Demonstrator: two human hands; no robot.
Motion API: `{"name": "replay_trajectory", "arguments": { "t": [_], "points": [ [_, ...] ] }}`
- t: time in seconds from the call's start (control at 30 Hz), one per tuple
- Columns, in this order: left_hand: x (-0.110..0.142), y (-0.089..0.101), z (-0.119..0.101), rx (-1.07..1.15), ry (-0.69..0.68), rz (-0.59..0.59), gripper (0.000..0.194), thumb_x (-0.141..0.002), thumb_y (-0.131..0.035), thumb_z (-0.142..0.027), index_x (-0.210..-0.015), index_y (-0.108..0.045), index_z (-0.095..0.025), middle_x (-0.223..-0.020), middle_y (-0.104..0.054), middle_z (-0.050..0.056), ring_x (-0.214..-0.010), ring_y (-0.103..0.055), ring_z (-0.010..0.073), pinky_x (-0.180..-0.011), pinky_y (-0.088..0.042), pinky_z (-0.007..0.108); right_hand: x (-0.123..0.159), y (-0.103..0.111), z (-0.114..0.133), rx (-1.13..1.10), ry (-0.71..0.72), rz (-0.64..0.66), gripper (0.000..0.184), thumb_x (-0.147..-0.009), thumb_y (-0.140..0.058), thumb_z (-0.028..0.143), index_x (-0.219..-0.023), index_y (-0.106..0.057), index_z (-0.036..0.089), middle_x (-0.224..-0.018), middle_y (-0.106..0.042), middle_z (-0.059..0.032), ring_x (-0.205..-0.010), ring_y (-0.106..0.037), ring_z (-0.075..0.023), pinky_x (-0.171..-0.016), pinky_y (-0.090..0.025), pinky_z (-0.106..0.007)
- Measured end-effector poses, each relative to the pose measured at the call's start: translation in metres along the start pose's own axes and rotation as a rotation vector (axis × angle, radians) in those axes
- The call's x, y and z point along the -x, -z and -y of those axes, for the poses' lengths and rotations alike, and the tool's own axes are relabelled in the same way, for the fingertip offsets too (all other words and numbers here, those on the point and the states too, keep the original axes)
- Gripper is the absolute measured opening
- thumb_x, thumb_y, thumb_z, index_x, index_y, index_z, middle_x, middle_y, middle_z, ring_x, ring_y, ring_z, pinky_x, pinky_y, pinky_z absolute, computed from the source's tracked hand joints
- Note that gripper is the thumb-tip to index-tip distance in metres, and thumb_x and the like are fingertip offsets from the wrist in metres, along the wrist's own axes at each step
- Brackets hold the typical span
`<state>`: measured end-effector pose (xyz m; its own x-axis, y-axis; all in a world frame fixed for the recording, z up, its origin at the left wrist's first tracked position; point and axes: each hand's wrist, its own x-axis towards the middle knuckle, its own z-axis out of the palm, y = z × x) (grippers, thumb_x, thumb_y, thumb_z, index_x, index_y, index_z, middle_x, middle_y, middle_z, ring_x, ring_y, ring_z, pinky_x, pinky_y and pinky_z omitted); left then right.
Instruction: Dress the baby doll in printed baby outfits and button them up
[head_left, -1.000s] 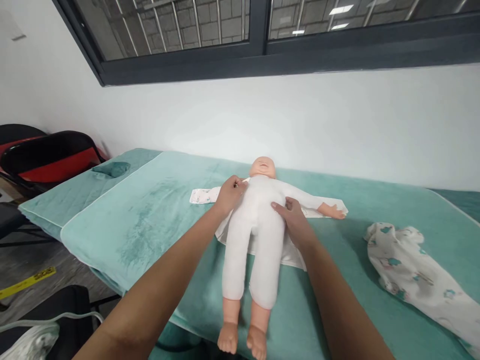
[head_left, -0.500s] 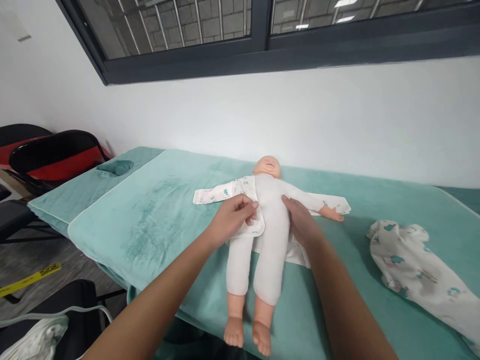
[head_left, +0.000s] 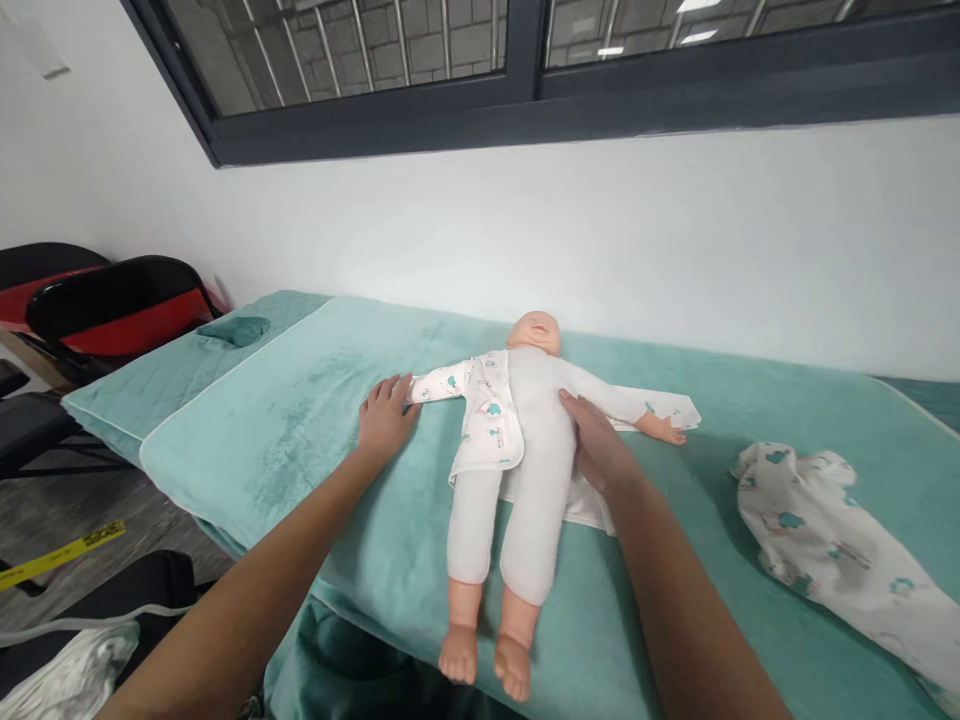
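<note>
A baby doll [head_left: 536, 440] with a white cloth body lies on its back on a teal blanket [head_left: 300, 440], its head toward the wall. A white printed baby shirt [head_left: 487, 415] covers the doll's side nearest my left hand and spreads out under the other side. My left hand [head_left: 384, 418] lies flat at the cuff of the shirt's sleeve, fingers stretched out. My right hand [head_left: 596, 445] rests against the doll's flank, fingers lying along the body and holding nothing.
A crumpled printed garment [head_left: 832, 545] lies on the blanket at the right. A small teal cloth [head_left: 234, 330] sits at the table's far left corner. Black and red chairs [head_left: 105, 310] stand to the left. A white wall rises behind the table.
My left hand drew the shirt's flap over the doll's chest, let it go, and moved out to the sleeve's cuff. My right hand stayed at the doll's side.
</note>
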<state>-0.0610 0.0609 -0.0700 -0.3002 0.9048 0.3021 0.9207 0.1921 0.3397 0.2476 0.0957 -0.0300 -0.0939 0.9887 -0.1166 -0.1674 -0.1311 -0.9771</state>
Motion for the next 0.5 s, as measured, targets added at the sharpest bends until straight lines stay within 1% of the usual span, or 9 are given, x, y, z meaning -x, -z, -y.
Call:
{"name": "replay_trajectory", "arguments": {
  "t": [0.1,0.17,0.23,0.33,0.5],
  "points": [
    [-0.018,-0.002,0.005,-0.022,-0.016,0.033,0.05,-0.09,-0.049,-0.04,-0.139,-0.049,-0.029,-0.138,-0.055,0.01,-0.128,-0.044,0.0348,-0.104,-0.032,0.051,0.003,-0.003,-0.001,-0.129,-0.092,0.055,0.056,-0.072,-0.076,0.042,-0.121,-0.055,0.023,-0.128,-0.064,-0.0106,-0.113,-0.064,-0.0259,-0.09,-0.059,-0.037],
    [-0.026,-0.003,0.005,-0.037,-0.021,0.03,0.045,-0.09,-0.049,-0.043,-0.133,-0.054,-0.03,-0.133,-0.059,0.01,-0.123,-0.047,0.0353,-0.1,-0.034,0.049,0.002,-0.005,-0.005,-0.142,-0.075,0.072,0.061,-0.07,-0.078,0.038,-0.123,-0.053,0.023,-0.13,-0.062,-0.0105,-0.115,-0.063,-0.026,-0.091,-0.059,-0.038],
    [-0.032,-0.004,0.006,-0.045,-0.01,0.016,0.041,-0.09,-0.05,-0.044,-0.127,-0.059,-0.029,-0.128,-0.061,0.012,-0.119,-0.049,0.0356,-0.097,-0.036,0.048,0.0,-0.006,-0.01,-0.13,-0.025,0.075,0.06,-0.07,-0.079,0.037,-0.123,-0.052,0.023,-0.128,-0.063,-0.0099,-0.114,-0.064,-0.0257,-0.093,-0.058,-0.039],
    [-0.037,-0.006,0.006,-0.041,0.037,-0.018,0.041,-0.09,-0.05,-0.043,-0.125,-0.059,-0.025,-0.123,-0.062,0.015,-0.118,-0.05,0.0364,-0.095,-0.036,0.048,-0.005,-0.007,-0.017,-0.123,0.027,0.08,0.057,-0.071,-0.078,0.035,-0.121,-0.053,0.023,-0.126,-0.064,-0.0086,-0.111,-0.065,-0.0251,-0.092,-0.058,-0.039],
    [-0.034,-0.006,0.005,-0.029,0.098,-0.08,0.034,-0.091,-0.047,-0.034,-0.12,-0.06,-0.022,-0.118,-0.063,0.016,-0.115,-0.051,0.0349,-0.092,-0.037,0.047,-0.007,-0.007,-0.019,-0.173,0.002,0.115,0.058,-0.072,-0.077,0.034,-0.124,-0.051,0.024,-0.132,-0.061,-0.0092,-0.114,-0.063,-0.0259,-0.09,-0.059,-0.039]
  ]
}}
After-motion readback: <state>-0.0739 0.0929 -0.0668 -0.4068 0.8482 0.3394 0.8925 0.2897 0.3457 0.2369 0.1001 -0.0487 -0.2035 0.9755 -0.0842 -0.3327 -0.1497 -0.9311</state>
